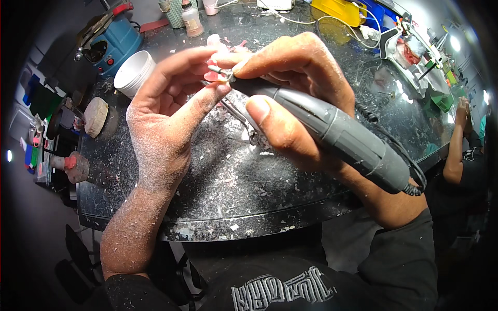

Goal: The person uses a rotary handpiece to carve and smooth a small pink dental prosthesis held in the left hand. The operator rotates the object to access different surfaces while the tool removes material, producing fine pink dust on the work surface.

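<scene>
Near the middle of the table, my left hand (158, 116), dusted with white powder, pinches a small pink denture piece (211, 76) between thumb and fingers. Those fingers hide much of the piece. My right hand (311, 67) is wrapped round a black rotary handpiece (332, 124), which slants from lower right to upper left. A grey bur (217, 69) at its front end meets or lies right over the pink piece; contact is hard to make out. The two hands are close together at the fingertips. From the handpiece's rear runs a coiled black cord (413, 189).
White dust and shavings cover the dark table (249, 192). At the left stand a white tub (135, 72) and a blue machine (116, 44). A bottle (192, 20) is at the back, a yellow tray (337, 11) at the back right. Another person's arm (456, 145) shows far right.
</scene>
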Demonstrator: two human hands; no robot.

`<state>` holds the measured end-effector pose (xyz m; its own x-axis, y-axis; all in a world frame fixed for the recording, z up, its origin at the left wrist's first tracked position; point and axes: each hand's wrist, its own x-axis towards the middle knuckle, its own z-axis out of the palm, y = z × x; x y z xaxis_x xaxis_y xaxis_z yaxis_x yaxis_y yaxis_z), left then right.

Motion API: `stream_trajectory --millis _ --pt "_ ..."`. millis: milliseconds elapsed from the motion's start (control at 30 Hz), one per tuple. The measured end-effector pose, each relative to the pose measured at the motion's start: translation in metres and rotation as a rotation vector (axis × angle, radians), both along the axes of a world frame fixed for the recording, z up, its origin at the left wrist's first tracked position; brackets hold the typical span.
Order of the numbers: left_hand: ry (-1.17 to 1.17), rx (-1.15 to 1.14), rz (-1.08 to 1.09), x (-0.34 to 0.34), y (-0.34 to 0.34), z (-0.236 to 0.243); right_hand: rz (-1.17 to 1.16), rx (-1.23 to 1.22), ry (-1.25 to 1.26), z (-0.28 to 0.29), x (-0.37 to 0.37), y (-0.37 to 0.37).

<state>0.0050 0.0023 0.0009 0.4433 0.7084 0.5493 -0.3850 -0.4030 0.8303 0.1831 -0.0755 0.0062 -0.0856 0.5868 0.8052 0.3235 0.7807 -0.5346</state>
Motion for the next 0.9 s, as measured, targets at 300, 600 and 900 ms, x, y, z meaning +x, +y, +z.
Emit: stream_trajectory --millis 300,600,900 --pt "0.052 0.082 0.072 0.0 0.003 0.0 -0.043 0.155 0.023 -0.006 -0.001 0.012" --pt "0.098 0.13 0.114 -0.005 0.005 -0.003 -0.006 0.057 -0.06 -0.005 0.0 0.005" --pt "0.106 0.051 0.155 -0.004 -0.001 -0.001 -0.086 0.266 0.005 -0.013 -0.005 0.023"
